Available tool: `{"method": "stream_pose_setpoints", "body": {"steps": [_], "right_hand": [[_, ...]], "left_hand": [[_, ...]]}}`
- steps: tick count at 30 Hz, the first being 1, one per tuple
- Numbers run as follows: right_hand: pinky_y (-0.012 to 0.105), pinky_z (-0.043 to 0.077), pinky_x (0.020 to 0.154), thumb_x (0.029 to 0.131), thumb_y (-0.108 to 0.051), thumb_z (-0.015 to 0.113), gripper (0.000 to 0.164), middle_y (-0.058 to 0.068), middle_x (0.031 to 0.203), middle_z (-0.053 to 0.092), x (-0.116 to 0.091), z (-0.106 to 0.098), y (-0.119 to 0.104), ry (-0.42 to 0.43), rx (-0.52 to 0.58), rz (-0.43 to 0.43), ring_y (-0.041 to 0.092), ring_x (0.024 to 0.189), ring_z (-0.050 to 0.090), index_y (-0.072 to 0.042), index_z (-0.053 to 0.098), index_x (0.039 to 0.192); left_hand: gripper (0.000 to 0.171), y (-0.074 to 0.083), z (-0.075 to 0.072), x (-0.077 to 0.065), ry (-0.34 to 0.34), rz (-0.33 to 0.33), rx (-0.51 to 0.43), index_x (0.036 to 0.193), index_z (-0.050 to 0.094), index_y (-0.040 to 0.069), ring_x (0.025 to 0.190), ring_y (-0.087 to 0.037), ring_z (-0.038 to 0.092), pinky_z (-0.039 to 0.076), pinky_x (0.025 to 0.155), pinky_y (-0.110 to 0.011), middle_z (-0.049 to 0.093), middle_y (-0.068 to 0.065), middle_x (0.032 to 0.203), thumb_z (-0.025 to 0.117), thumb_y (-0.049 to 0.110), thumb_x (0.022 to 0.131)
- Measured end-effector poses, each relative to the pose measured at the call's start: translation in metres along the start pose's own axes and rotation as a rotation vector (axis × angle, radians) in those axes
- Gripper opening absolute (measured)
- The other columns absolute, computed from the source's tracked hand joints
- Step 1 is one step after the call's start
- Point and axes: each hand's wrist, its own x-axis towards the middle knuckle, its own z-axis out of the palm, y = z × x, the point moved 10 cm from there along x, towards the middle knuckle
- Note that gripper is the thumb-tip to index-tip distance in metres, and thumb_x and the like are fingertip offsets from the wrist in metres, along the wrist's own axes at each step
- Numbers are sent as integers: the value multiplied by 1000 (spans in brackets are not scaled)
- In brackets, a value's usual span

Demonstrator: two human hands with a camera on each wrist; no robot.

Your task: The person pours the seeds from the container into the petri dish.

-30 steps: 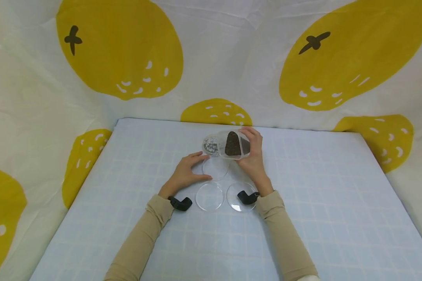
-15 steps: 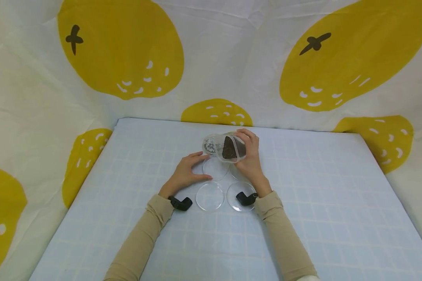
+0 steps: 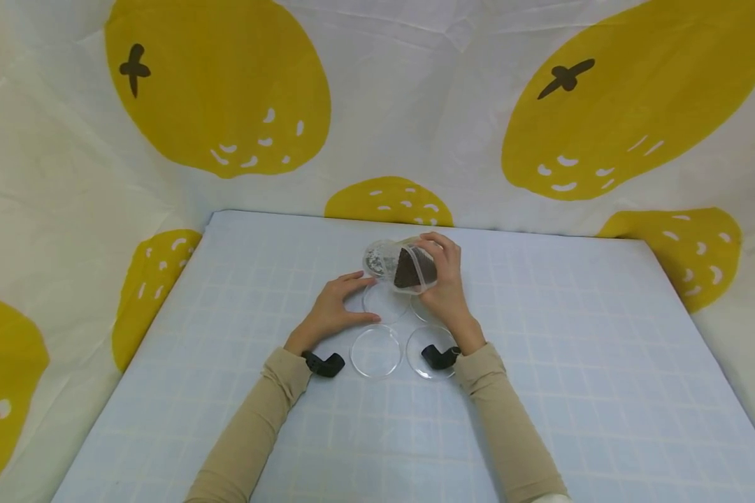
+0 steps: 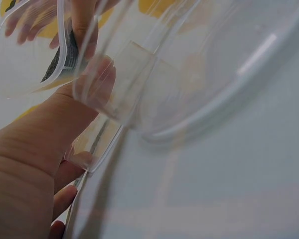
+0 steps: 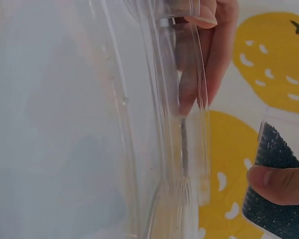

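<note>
In the head view my right hand (image 3: pixel 448 292) grips a clear plastic container (image 3: pixel 423 269) partly filled with dark, fine granules. It is tilted to the left, mouth overlapping the back of a round clear container (image 3: pixel 386 304). My left hand (image 3: pixel 332 309) holds that round container from the left, thumb at the front and fingers behind. The right wrist view shows the right thumb (image 5: pixel 279 184) pressed on the wall of the tilted container. Behind the left fingertips sits a round container (image 3: pixel 376 260) with whitish and grey specks, partly overlapped by the tilted one.
Two more round clear containers (image 3: pixel 375 352) stand in front, one partly under the black right wrist camera (image 3: pixel 441 356). Another (image 3: pixel 423 309) shows partly behind the right hand. A lemon-print cloth (image 3: pixel 409 105) hangs behind the table (image 3: pixel 604 391).
My right hand has moved slightly left and toward me, tipping the container further over. The dark granules have shifted toward its mouth. My left hand stays in place.
</note>
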Motion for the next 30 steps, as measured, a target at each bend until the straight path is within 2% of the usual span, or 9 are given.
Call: {"method": "stream_pose_setpoints", "body": {"steps": [4, 10, 30], "right_hand": [[44, 31, 100, 55, 13, 72, 72, 12, 132, 44, 0, 1, -2, -3, -9, -18, 30, 123, 35, -9, 54, 121], [43, 32, 100, 57, 10, 79, 70, 13, 130, 46, -1, 2, -2, 7, -7, -33, 31, 121, 36, -9, 56, 120], [44, 33, 105, 61, 10, 78, 67, 14, 129, 46, -2, 5, -5, -21, -26, -46, 31, 123, 35, -9, 55, 120]], "left_hand": [[76, -1, 1, 0, -4, -13, 6, 131, 57, 21, 131, -24, 39, 31, 108, -49, 47, -9, 140, 77, 56, 67], [76, 1, 0, 0, -1, -11, -3, 130, 57, 20, 131, -26, 39, 31, 108, -49, 47, -10, 140, 78, 55, 66], [78, -3, 1, 0, -12, -22, 22, 132, 56, 22, 131, -24, 39, 31, 108, -48, 46, -8, 141, 76, 59, 66]]}}
